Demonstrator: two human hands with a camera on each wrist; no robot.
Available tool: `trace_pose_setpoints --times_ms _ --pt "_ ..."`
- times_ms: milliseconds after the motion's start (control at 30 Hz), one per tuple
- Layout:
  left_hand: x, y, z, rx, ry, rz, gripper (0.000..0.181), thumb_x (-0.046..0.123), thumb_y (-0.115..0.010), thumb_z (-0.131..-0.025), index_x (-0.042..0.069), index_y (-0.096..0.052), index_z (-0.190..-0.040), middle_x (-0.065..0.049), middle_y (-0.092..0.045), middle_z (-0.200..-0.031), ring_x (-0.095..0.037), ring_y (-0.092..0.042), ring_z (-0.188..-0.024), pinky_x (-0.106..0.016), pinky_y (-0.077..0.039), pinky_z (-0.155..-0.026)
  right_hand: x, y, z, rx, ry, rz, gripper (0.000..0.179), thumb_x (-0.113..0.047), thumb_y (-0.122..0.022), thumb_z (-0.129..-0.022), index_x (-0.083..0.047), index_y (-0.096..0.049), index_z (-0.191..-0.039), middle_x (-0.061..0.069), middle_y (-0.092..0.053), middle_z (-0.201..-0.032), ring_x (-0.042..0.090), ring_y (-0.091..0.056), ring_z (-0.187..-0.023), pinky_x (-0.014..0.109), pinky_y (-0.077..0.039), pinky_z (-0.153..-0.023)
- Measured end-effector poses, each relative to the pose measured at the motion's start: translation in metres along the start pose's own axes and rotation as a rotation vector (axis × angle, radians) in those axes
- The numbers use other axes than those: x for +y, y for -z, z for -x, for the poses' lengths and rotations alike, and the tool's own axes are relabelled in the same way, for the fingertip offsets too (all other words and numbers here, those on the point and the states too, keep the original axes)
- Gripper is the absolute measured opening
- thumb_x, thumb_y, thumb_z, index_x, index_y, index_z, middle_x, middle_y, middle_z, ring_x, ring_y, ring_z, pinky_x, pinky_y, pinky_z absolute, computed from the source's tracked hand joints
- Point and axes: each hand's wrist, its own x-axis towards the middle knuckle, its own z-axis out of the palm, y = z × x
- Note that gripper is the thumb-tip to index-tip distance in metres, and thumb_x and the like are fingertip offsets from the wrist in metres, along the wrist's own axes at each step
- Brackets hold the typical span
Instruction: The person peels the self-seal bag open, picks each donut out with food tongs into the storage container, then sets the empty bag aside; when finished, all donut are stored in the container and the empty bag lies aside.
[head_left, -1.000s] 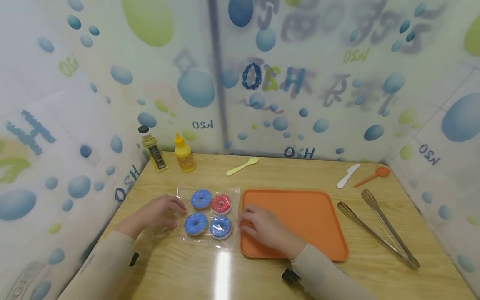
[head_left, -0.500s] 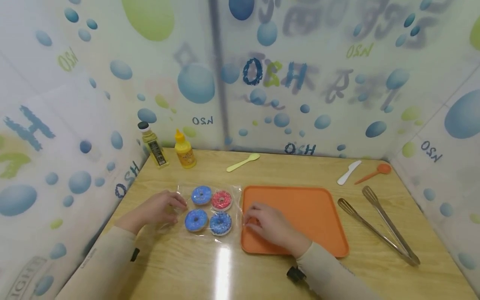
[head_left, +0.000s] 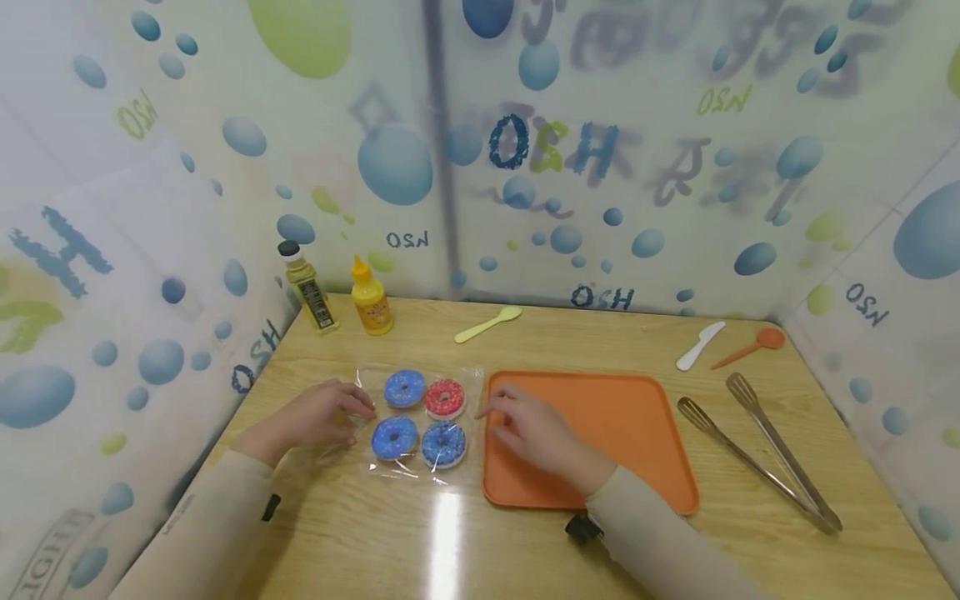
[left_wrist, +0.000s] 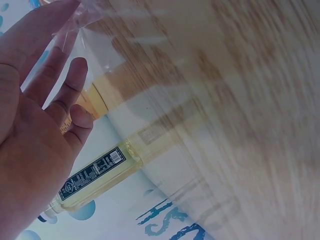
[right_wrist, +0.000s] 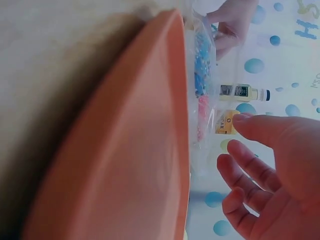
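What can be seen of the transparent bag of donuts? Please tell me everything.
The transparent bag looks like thin, shiny, wrinkled plastic film. Inside are four ring donuts with sprinkled tops, set two by two: three blue, and one red at far right. It lies roughly level over the wooden table, left of the orange tray; any lift is hard to judge. The left grip pinches its left edge; whether the right grip, near its right edge, touches it, I cannot tell.

Wooden table (head_left: 360,533) — orange tray (head_left: 637,442), bagged donuts (head_left: 408,428), bottles (head_left: 372,308), tongs (head_left: 787,459)
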Motion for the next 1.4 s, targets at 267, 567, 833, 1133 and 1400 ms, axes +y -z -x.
trace_pose_setpoints --times_ms 267,567,833,1133,1400 --pt "-0.001 -0.001 -0.002 -0.007 0.003 0.008 0.032 0.014 -0.088 -0.080 0.019 -0.080 -0.110 -0.001 -0.071 -0.122 -0.029 -0.063 -0.115 -0.053 -0.049 -0.100 0.000 -0.003 -0.020 -0.067 -0.058 -0.008 0.024 -0.022 -0.070 -0.100 -0.025 -0.072 -0.124 -0.002 -0.062 -0.121 0.010 -0.059 -0.089 0.028 -0.054 -0.079" --pt "-0.001 -0.001 -0.004 -0.005 -0.002 -0.009 0.033 0.014 -0.089 -0.079 0.020 -0.080 -0.110 -0.002 -0.071 -0.123 -0.030 -0.063 -0.115 -0.055 -0.049 -0.101 0.000 -0.008 -0.033 -0.096 -0.054 0.025 0.016 -0.021 -0.071 -0.100 -0.025 -0.073 -0.115 -0.005 -0.063 -0.121 0.012 -0.063 -0.095 0.032 -0.055 -0.084" --pt "-0.001 -0.002 -0.002 -0.009 0.013 -0.007 0.033 0.015 -0.088 -0.080 0.020 -0.080 -0.111 -0.001 -0.071 -0.123 -0.029 -0.063 -0.116 -0.055 -0.049 -0.102 -0.001 -0.009 -0.036 -0.114 -0.058 0.067 0.008 -0.019 -0.073 -0.098 -0.022 -0.075 -0.105 -0.006 -0.064 -0.111 0.011 -0.064 -0.097 0.032 -0.056 -0.086" --pt "0.002 -0.001 -0.001 -0.012 0.039 0.031 0.033 0.012 -0.088 -0.079 0.018 -0.081 -0.110 -0.002 -0.071 -0.123 -0.031 -0.063 -0.117 -0.056 -0.049 -0.103 0.001 -0.006 -0.031 -0.088 -0.081 0.071 0.005 -0.019 -0.074 -0.097 -0.023 -0.072 -0.098 -0.004 -0.063 -0.110 0.012 -0.061 -0.090 0.031 -0.055 -0.082" --pt "0.005 0.001 -0.002 -0.018 0.063 0.051 0.032 0.012 -0.088 -0.079 0.019 -0.081 -0.109 -0.001 -0.071 -0.122 -0.029 -0.063 -0.115 -0.056 -0.049 -0.102 0.008 -0.004 -0.024 -0.063 -0.112 0.073 0.005 -0.023 -0.076 -0.096 -0.024 -0.070 -0.097 -0.006 -0.062 -0.106 0.011 -0.059 -0.086 0.031 -0.054 -0.079"
